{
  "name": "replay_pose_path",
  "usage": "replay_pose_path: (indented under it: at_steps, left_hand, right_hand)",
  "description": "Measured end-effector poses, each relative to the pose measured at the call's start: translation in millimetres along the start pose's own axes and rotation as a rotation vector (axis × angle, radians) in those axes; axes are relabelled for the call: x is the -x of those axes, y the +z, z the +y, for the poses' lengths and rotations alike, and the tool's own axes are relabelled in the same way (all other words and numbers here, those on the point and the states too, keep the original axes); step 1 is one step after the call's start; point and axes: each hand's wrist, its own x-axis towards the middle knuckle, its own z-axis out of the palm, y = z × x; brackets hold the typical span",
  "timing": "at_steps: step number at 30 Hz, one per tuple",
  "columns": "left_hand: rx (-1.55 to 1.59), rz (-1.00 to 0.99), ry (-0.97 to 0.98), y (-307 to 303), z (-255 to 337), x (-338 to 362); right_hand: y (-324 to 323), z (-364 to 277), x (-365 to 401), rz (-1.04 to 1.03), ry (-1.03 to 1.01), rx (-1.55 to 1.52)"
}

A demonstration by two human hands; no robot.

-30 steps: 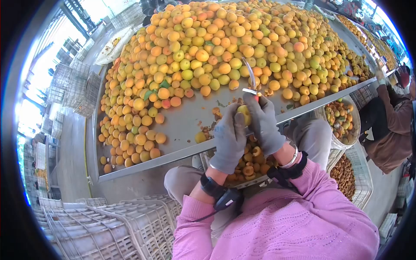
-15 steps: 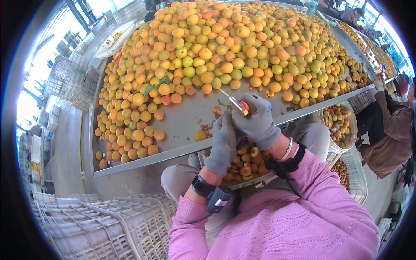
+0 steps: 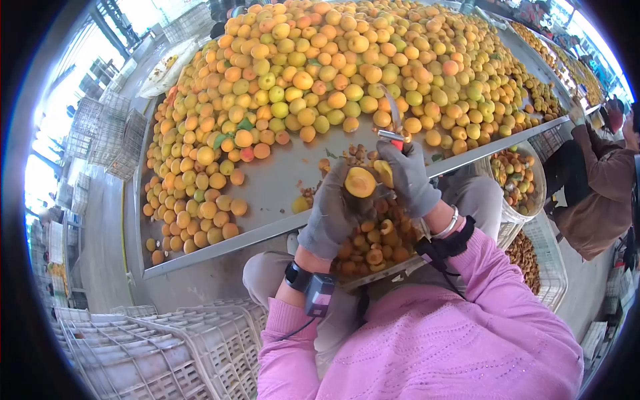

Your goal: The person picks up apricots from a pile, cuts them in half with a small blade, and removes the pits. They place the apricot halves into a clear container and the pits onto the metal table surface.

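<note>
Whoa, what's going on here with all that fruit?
Someone in a pink top is cutting fruit at a metal table. The gloved left hand holds one cut piece, its orange inside showing. The gloved right hand holds a knife and another piece. A big pile of whole fruit covers much of the table, and more cut fruit sits below the hands.
</note>
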Motion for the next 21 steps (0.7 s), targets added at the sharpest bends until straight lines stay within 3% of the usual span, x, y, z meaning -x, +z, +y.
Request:
replay_pose_path:
  at_steps: [1, 3, 5, 7, 8, 10, 12, 14, 15, 17, 18, 20, 21]
  left_hand:
    - [-0.068, -0.079, 0.089, -3, 0, 1]
    - [-0.137, -0.157, 0.182, -11, 1, -1]
    - [-0.095, -0.271, 0.234, -23, 0, -9]
    - [-0.144, -0.296, 0.257, -30, -1, -13]
    - [-0.193, -0.328, 0.28, -31, 0, -14]
    - [-0.229, -0.256, 0.303, -24, -6, -15]
    - [-0.267, -0.19, 0.32, -18, -13, -17]
    - [-0.792, -0.199, 0.608, -17, -19, -19]
    - [-0.791, -0.201, 0.605, -15, -21, -19]
    - [-1.363, -0.044, 1.216, -12, -24, -18]
    - [-1.362, -0.041, 1.215, -16, -28, -23]
    - [-0.955, -0.095, 0.914, -34, -39, -45]
    - [-0.953, -0.095, 0.915, -42, -43, -57]
  right_hand:
    - [-7, -8, 5, 0.004, 0.007, -0.002]
    - [-14, -32, 17, -0.072, 0.45, -0.095]
    - [-17, -32, 26, -0.14, 0.442, 0.008]
    - [-23, -44, 30, -0.284, 0.359, 0.43]
    - [-21, -47, 28, -0.283, 0.362, 0.427]
    - [-13, -51, 19, 0.026, 0.416, 0.065]
    - [-5, -72, 6, 0.07, 0.441, -0.114]
    - [13, -74, -6, 0.172, 0.382, -0.398]
    - [20, -75, -9, 0.174, 0.383, -0.396]
    - [30, -78, -12, 0.184, 0.287, -0.433]
    - [31, -76, -11, 0.182, 0.285, -0.387]
    - [37, -69, -9, 0.206, 0.227, -0.372]
    - [41, -65, -8, 0.232, 0.166, -0.358]
